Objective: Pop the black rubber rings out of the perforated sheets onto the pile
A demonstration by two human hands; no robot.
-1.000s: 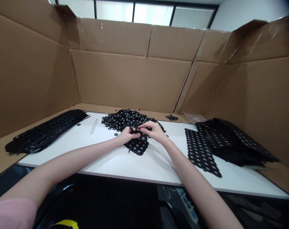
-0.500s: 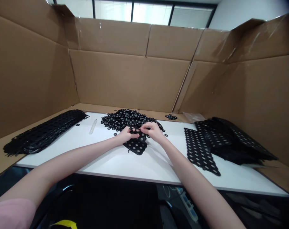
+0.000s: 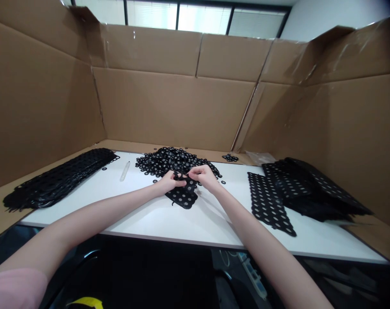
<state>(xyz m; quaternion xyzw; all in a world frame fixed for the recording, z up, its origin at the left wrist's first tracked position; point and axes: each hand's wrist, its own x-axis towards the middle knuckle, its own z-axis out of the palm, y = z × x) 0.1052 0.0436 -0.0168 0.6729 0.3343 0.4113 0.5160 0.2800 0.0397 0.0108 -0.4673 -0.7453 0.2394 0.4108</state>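
My left hand [image 3: 167, 183] is closed on a small black sheet [image 3: 183, 199] dotted with rows of pale round spots, its thumb lying over the top of it. The sheet's lower part hangs toward the front of the table. Close by on the right, my right hand [image 3: 205, 177] pinches at the sheet's upper edge with thumb and fingertips. Whatever sits in that pinch is too small to make out. Right behind both hands lies a heap of small black rings [image 3: 172, 159], with a few loose ones around it.
Stacked black perforated strips [image 3: 62, 176] lie at the left, with a white pen-like tool [image 3: 125, 171] beside them. At the right are a flat dotted sheet [image 3: 269, 204] and a pile of black sheets [image 3: 310, 189]. Cardboard walls [image 3: 175, 107] surround the white table [image 3: 143, 223].
Both hands keep the same hold on the dotted sheet, with hardly any motion at the fingers. The whole view has shifted very slightly.
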